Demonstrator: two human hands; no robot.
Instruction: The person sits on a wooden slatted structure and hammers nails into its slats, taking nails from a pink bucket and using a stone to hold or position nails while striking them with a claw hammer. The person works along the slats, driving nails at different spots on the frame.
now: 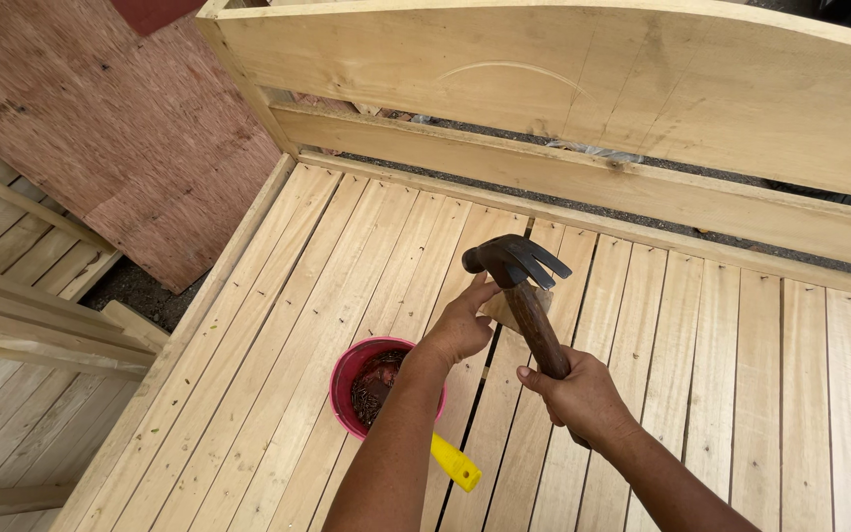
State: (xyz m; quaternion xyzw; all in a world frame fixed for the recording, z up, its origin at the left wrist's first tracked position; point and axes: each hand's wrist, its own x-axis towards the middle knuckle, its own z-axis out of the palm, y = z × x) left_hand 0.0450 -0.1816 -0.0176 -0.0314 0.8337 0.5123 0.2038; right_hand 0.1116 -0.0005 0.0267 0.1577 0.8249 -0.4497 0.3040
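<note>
On slats — pink bucket | yellow handle | headboard behind

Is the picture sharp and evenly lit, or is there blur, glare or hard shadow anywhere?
Head view: soft, even daylight, no glare; only faint shadows under the hammer and both hands, left and right. Slats look sharp; the headboard bows slightly from wide-lens distortion.

I cannot see what the left hand pinches under the hammer; its fingertips cover it. The small wood block behind the hammer is mostly hidden. The hammer's handle end is lost inside the right hand. Beside the pink bucket, the yellow handle runs under my forearm. Bucket contents too small to tell.
</note>
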